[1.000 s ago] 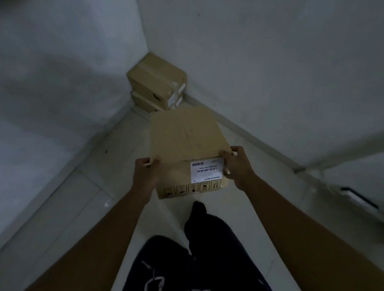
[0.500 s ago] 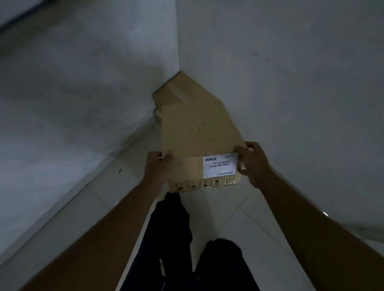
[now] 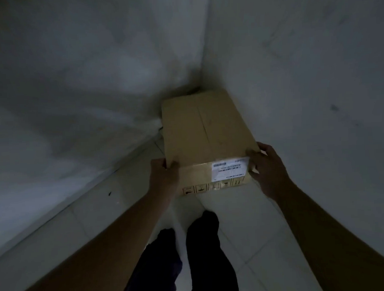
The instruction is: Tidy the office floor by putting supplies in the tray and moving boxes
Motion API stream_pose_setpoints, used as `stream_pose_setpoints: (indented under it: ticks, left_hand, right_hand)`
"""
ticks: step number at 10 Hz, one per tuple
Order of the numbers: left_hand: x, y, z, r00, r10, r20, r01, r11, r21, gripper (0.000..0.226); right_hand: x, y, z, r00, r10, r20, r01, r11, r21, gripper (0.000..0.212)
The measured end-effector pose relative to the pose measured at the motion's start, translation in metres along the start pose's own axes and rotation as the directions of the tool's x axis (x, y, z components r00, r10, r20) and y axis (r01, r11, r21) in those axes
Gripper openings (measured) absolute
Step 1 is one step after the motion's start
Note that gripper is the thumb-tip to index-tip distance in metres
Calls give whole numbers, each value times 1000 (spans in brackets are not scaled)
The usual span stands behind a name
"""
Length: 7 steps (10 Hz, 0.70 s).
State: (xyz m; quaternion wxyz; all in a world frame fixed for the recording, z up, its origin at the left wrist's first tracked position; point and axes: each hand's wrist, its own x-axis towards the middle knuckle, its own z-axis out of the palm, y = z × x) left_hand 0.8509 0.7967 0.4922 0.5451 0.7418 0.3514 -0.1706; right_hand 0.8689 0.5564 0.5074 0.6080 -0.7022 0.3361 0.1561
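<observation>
Found one cardboard box (image 3: 203,131) lodged in the corner where the left wall (image 3: 74,84) meets the right wall (image 3: 304,74), with the far end close against the corner and the right long side just beside the right wall. Cannot tell from this angle whether resting on the floor (image 3: 245,220) or on something beneath. Closed on top, with a centre seam running lengthwise; contents not visible. Noted a white label (image 3: 229,170) bearing barcodes on the near face, towards its right end. Noted also a row of printed handling symbols (image 3: 212,186) along the bottom of the same face.

Held at both near corners. Left hand (image 3: 163,179) wrapped round the near-left corner, thumb laid on the top surface, the rest hidden down the side. Right hand (image 3: 269,166) wrapped round the near-right corner, fingers (image 3: 265,147) curled over the top edge and side, touching the label's right end. Both forearms bare and stretched forward.

Recorded pale tiles underfoot and legs (image 3: 204,254) in dark trousers just short of the box. Dim lighting throughout; label print too small to read.
</observation>
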Motion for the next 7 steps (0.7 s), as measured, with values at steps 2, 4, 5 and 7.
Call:
stream_pose_setpoints:
  ticks: [2, 4, 5, 7]
  left_hand:
    - [41, -17, 44, 992, -118, 46, 116, 992, 43, 31]
    - [74, -5, 84, 966, -221, 137, 222, 975, 6, 31]
    - [82, 0, 91, 950, -258, 173, 257, 966, 33, 46]
    - [84, 0, 70, 957, -141, 252, 48, 938, 345, 50]
  right_hand:
    - [68, -1, 18, 992, 124, -25, -121, 987, 110, 62]
    - [108, 4, 45, 966, 228, -122, -215, 970, 112, 47]
    - [115, 4, 47, 967, 256, -21, -246, 948, 201, 59]
    - [98, 22, 18, 961, 193, 199, -198, 980, 2, 64]
